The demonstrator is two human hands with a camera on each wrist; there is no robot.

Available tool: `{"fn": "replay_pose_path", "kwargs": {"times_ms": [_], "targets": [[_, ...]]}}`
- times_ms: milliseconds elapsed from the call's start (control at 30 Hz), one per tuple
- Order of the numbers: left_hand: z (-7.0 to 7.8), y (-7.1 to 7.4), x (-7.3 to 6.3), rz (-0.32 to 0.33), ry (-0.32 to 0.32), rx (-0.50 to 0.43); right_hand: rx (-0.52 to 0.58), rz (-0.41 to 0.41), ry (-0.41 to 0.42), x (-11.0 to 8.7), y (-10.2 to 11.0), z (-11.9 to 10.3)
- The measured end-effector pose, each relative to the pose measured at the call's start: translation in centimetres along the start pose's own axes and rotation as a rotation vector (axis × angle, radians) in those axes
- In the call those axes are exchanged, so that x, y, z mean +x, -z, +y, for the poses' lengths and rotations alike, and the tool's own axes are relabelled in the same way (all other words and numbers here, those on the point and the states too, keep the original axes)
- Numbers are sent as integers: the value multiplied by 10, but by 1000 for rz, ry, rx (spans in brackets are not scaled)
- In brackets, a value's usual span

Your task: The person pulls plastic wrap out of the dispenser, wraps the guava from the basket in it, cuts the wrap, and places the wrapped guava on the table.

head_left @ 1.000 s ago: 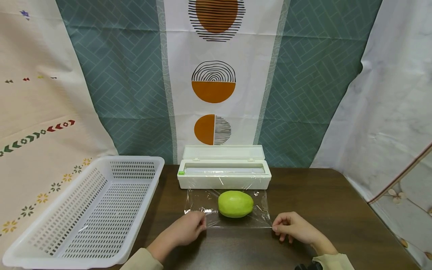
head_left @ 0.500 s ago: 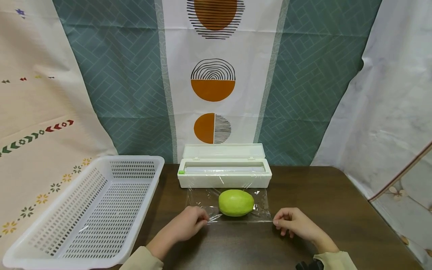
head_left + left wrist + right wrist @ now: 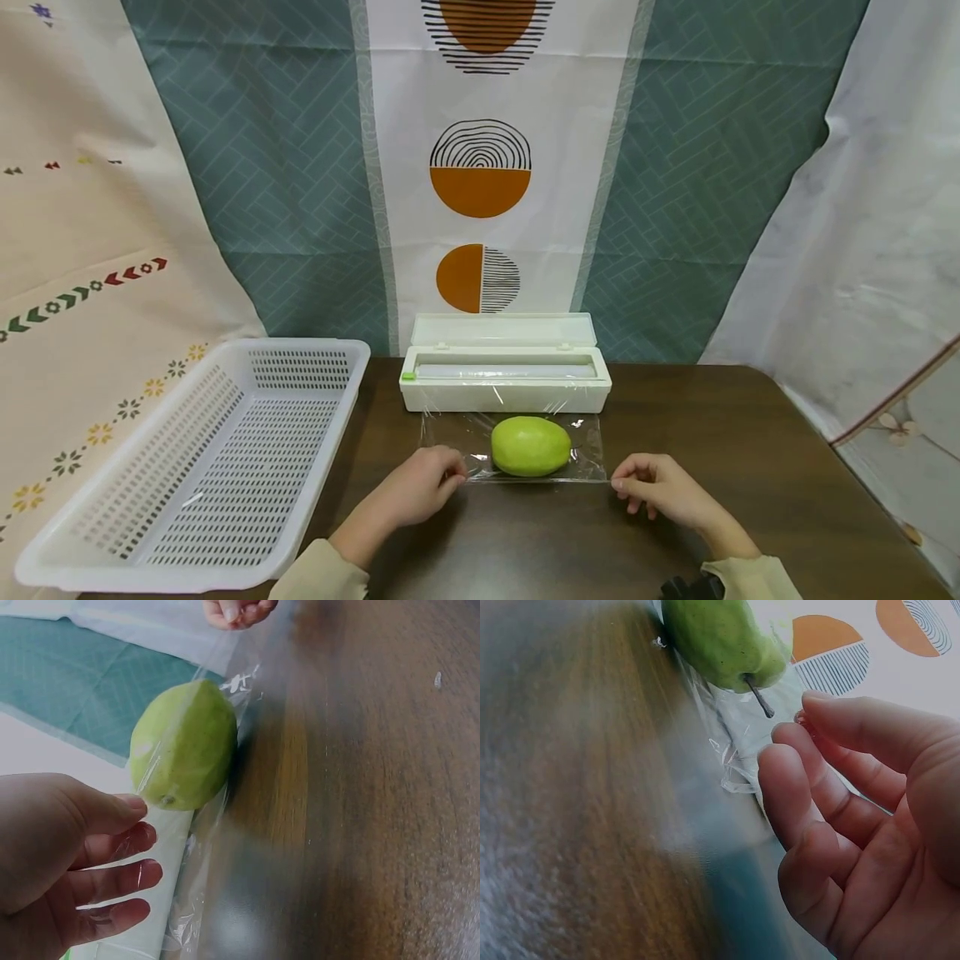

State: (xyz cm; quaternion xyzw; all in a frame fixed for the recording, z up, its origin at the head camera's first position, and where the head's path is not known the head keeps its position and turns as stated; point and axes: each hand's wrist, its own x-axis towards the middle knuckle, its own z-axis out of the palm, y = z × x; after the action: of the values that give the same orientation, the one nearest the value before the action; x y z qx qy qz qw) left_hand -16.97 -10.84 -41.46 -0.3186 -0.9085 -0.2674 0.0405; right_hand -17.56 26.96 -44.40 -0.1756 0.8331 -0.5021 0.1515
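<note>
With my left hand (image 3: 422,486) and right hand (image 3: 656,488) pinching the plastic wrap's (image 3: 467,437) near edge, I should pull evenly (slack probably creases), the green fruit (image 3: 531,447) sitting just before the white box (image 3: 507,357).

Behind the dark brown table (image 3: 738,467) I see a teal cloth (image 3: 712,167) with herringbone lines; its white middle strip (image 3: 405,192) carries orange circles with black lines; to the left of the table there hangs a cream cloth (image 3: 82,212) with small flowers and arrows; to its right, a pale cloth (image 3: 862,242); light shines softly on the table's surface.
</note>
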Motion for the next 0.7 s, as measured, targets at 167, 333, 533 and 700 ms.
{"fn": "replay_pose_path", "kwargs": {"times_ms": [167, 333, 533, 700], "targets": [[-1, -1, 1, 19, 0, 21, 2, 41, -5, 0, -1, -1], [-1, 0, 3, 39, 9, 38, -9, 79, -8, 1, 1, -3], [0, 0, 6, 59, 39, 50, -28, 120, 8, 2, 3, -6], [-1, -1, 8, 83, 41, 49, -32, 166, 23, 4, 2, -8]]}}
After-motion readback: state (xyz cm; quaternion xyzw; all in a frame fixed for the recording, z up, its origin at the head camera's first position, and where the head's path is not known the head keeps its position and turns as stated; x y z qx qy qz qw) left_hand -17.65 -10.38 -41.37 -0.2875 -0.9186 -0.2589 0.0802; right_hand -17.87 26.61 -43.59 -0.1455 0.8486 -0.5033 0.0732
